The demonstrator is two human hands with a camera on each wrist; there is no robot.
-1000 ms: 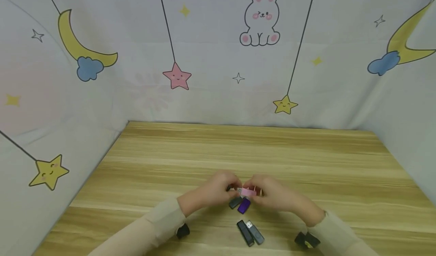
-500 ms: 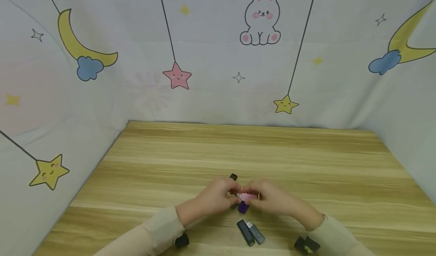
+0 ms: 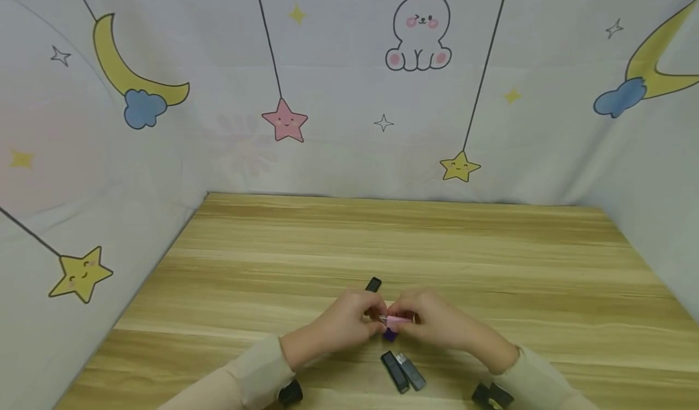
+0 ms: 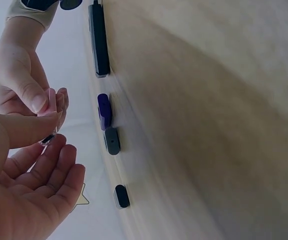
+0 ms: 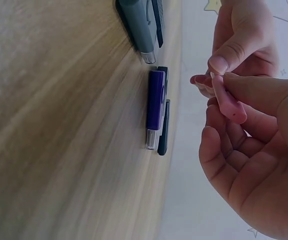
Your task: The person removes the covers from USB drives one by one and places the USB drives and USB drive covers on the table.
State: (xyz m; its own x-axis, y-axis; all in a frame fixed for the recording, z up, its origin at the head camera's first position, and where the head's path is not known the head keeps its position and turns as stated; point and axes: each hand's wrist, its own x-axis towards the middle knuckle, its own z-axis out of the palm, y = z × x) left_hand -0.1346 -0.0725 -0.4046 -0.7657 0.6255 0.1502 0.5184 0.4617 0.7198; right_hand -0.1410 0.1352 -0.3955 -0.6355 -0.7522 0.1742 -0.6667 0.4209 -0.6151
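Note:
A pink USB flash drive [image 3: 395, 323] is held level between my two hands, just above the table. My right hand [image 3: 445, 322] pinches its pink body between thumb and fingers. At its plug end, my left hand [image 3: 341, 322] pinches it with thumb and index finger; in the left wrist view the left hand's other fingers [image 4: 43, 177] are loosely spread. A purple USB drive [image 5: 156, 100] lies below the hands, its metal plug showing in the right wrist view. Beside it is a dark grey drive [image 4: 112, 141], hidden by the hands in the head view.
A black drive [image 3: 374, 284] lies behind the hands. Nearer the front edge, a black drive [image 3: 395, 372] and a grey drive [image 3: 411, 372] lie side by side. Dark wrist cameras [image 3: 290, 392] sit under the sleeves. A printed curtain [image 3: 338, 155] encloses the wooden table [image 3: 273, 240].
Both hands have come slightly toward me with the pink USB drive, which has turned a little. The black drive behind the left hand has come into view; the dark grey one is now covered.

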